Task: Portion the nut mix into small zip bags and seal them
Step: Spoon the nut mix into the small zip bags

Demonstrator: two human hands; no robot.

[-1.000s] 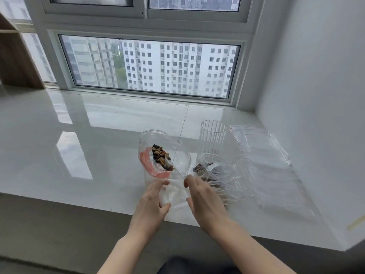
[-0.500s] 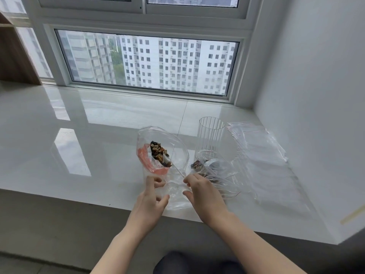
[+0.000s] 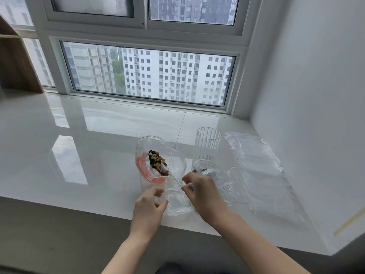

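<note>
A clear bowl-like container (image 3: 177, 153) on the white sill holds a pile of nut mix (image 3: 157, 161) and something pink. In front of it lies a small clear zip bag (image 3: 176, 202) near the sill's front edge. My left hand (image 3: 150, 204) pinches the bag's left edge between thumb and fingers. My right hand (image 3: 203, 192) pinches the bag's top strip at the right. Just behind my right hand sits another clear bag with dark nuts (image 3: 205, 171), partly hidden by my fingers.
A tall ribbed glass (image 3: 207, 147) stands upright right of the container. A stack of empty clear zip bags (image 3: 256, 169) lies flat along the right wall. The sill's front edge (image 3: 79, 206) runs just below my hands. The window is at the back.
Both hands stay on the small bag. The fingers of both hands have curled tighter onto the bag's edges. The camera has tilted slightly.
</note>
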